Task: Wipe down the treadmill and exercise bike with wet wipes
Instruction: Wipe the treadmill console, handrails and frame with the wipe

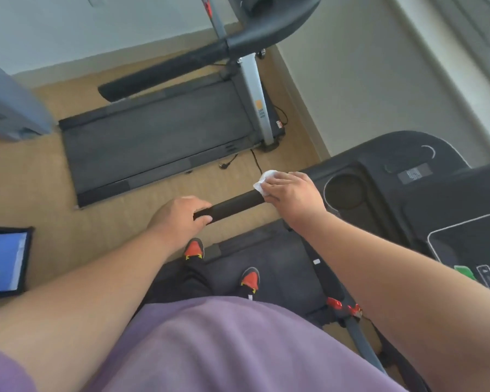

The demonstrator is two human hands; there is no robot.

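The right hand [292, 193], just right of the frame's centre, is wrapped over a crumpled white wet wipe [263, 180] and presses it round the inner end of a black foam-covered handrail [232, 205], where the rail meets the black plastic treadmill console [408, 193] at the right edge. A corner of the wipe sticks out past the fingers toward the upper left. The left hand [181, 219], just left of centre, grasps the free end of the same rail, thumb over the top and fingers curled beneath, seemingly to steady it.

Below the hands, the person stands on the dark running belt [280, 267] of this near treadmill in red-and-black sneakers [194, 248]. A second treadmill [159, 137], black-decked with a silver upright, lies across the tan floor in the upper half of the frame, well apart from the hands. A black-framed tablet with a blue screen [3, 261] sits at the left edge. No exercise bike is in view.

Judging from this, the wiping is at the handrail and much remains. The main risk is the loose wad bunching or slipping off the foam as it slides, leaving streaks unwiped; the foam's grip could drag at it. A very wet wipe near the console could also send moisture toward the display. The left hand covers the rail's tip, which will be missed unless it shifts.
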